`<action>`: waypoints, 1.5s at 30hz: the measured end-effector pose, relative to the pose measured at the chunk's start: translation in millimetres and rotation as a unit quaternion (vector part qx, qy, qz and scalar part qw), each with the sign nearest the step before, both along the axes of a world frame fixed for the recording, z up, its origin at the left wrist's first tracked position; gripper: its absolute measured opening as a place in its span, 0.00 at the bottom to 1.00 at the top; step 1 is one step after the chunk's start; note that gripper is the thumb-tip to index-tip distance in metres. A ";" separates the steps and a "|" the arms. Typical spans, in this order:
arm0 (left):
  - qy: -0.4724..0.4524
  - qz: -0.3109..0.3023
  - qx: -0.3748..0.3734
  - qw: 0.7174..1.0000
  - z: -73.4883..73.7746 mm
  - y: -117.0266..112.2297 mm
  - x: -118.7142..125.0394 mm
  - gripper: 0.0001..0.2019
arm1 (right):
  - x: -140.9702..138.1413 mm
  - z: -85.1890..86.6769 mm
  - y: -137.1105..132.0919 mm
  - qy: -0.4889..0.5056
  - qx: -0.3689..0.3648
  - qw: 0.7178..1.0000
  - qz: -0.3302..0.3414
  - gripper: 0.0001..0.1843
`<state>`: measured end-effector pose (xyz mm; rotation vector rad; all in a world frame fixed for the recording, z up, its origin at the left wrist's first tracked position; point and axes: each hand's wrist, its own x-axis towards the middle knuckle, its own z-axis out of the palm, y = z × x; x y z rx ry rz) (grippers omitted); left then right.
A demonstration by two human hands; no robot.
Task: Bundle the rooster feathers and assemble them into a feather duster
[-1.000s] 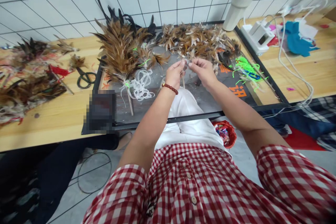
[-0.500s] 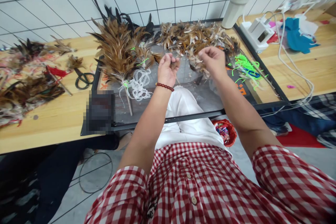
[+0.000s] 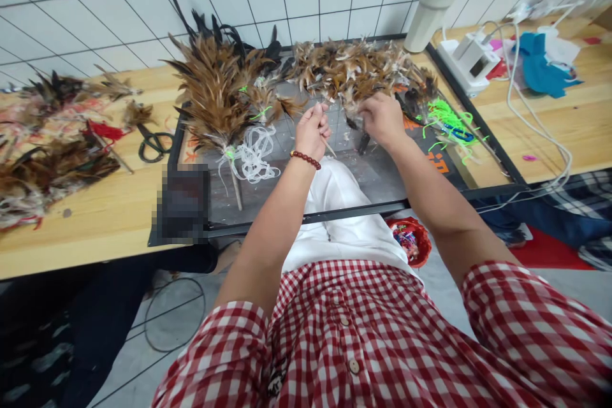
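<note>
My left hand, with a red bead bracelet on the wrist, is closed around a thin stick with a few feathers, held above the glass tabletop. My right hand reaches into the pile of loose brown feathers at the back of the glass; its fingers are curled down among the feathers and mostly hidden. A finished feather duster lies to the left of my left hand, with a coil of white string at its handle.
Black scissors and more feather bundles lie on the wooden table at left. Neon green string lies right of the glass. A white flask, a power strip, cables and blue cloth sit at the right.
Both hands were together pinching at the stick. The right hand then lifted away to the right and has now dropped into the feather pile. The left hand kept hold of the stick.
</note>
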<state>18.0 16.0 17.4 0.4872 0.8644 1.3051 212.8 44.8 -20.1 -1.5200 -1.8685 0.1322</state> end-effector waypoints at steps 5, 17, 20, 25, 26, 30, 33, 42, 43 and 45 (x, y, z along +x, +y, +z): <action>0.016 -0.031 -0.002 0.999 -1.7 -2.0 3.3 0.12 | 2.3 6.4 5.1 0.368 0.000 0.927 0.073 0.15; 0.105 0.030 0.074 0.991 -12.9 2.2 9.3 0.10 | -33.8 28.0 -24.3 0.464 -0.128 0.869 0.119 0.25; 0.102 0.015 0.073 0.992 -14.8 -0.1 12.4 0.10 | -43.0 29.3 -29.6 0.449 -0.134 0.876 0.114 0.25; 0.122 0.018 0.077 0.989 -20.0 1.0 14.5 0.09 | -50.2 28.4 -32.9 0.403 -0.111 0.902 0.108 0.20; 0.130 0.018 0.082 0.988 -21.4 2.2 14.5 0.08 | -51.2 28.1 -33.4 0.395 -0.104 0.907 0.106 0.19; 0.145 0.021 0.092 0.985 -26.0 7.1 13.9 0.06 | -54.6 27.8 -36.3 0.383 -0.080 0.914 0.104 0.18; 0.157 0.030 0.089 0.983 -28.6 9.2 13.4 0.05 | -56.4 28.6 -38.5 0.390 -0.081 0.910 0.115 0.18; 0.196 0.044 0.075 0.977 -28.2 8.2 10.9 0.06 | -58.5 25.5 -39.8 0.396 -0.075 0.908 0.114 0.13; 0.195 0.057 0.065 0.977 -26.6 9.3 9.2 0.07 | -58.0 25.0 -39.8 0.394 -0.071 0.909 0.113 0.13; 0.178 0.079 0.046 0.980 -22.8 11.6 5.1 0.08 | -56.3 23.8 -39.6 0.392 -0.076 0.910 0.115 0.13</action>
